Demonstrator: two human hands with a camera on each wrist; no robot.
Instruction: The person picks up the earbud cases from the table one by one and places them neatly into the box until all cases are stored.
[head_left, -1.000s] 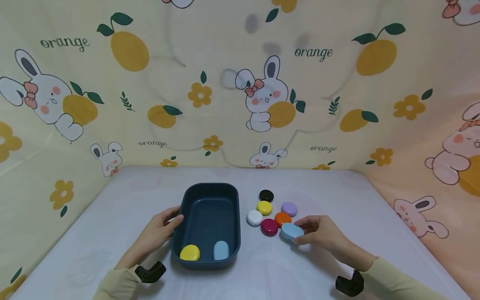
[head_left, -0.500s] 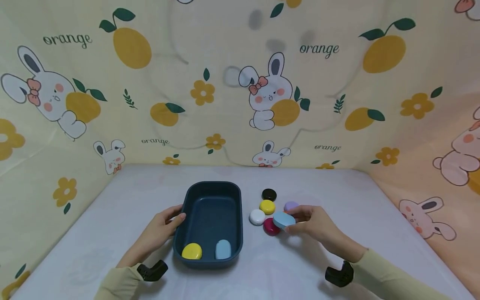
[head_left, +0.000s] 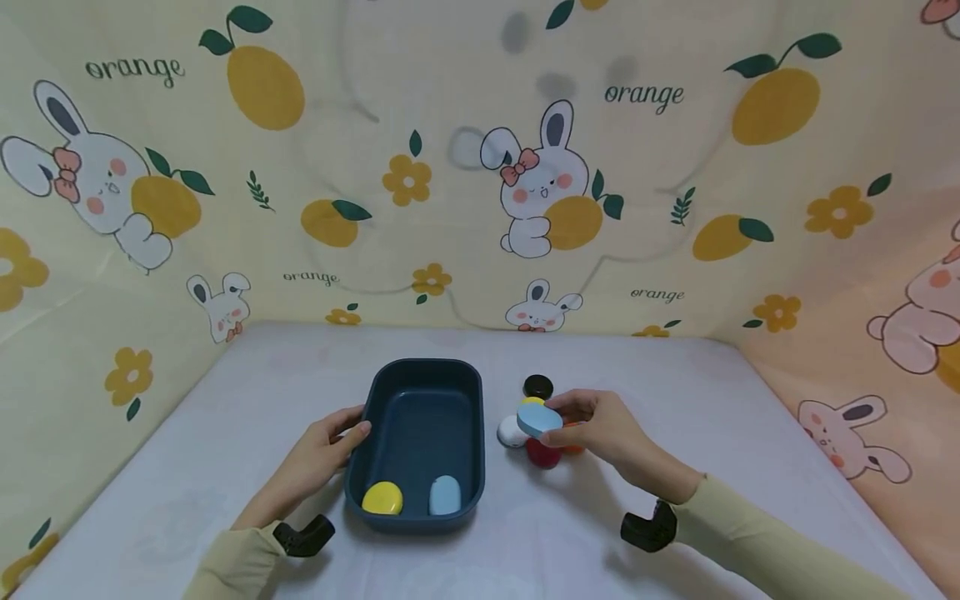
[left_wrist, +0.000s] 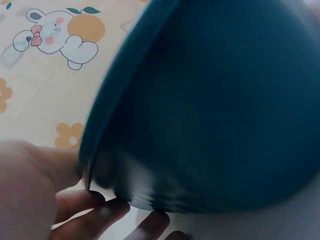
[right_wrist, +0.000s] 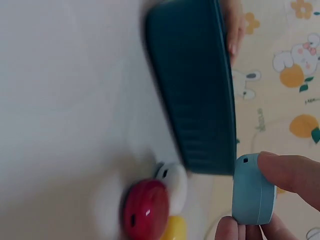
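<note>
Two bare hands are reaching over a white bench (head_left: 172, 450). On the left, the left hand (head_left: 318, 458) is gripping the dark blue tray (head_left: 415, 525) by its side, thumb at the rim; the left wrist view is revealing fingertips against the outer wall that the head view is hiding. Inside, as only the head view is showing, a yellow piece (head_left: 383, 498) is lying near the left corner closest to the person, and a light blue piece (head_left: 446, 496) is sitting to its right. Beyond the tray's right side, a white piece (head_left: 510, 432), a second yellow piece (head_left: 532, 401), a black piece (head_left: 538, 387), a crimson piece (head_left: 543, 453) and an orange piece (head_left: 574, 449) are resting close together. Above them, the fingers of the right hand (head_left: 603, 429) are pinching a pale blue disc (head_left: 539, 420); the right wrist view is exposing a small dark slot in its edge.
</note>
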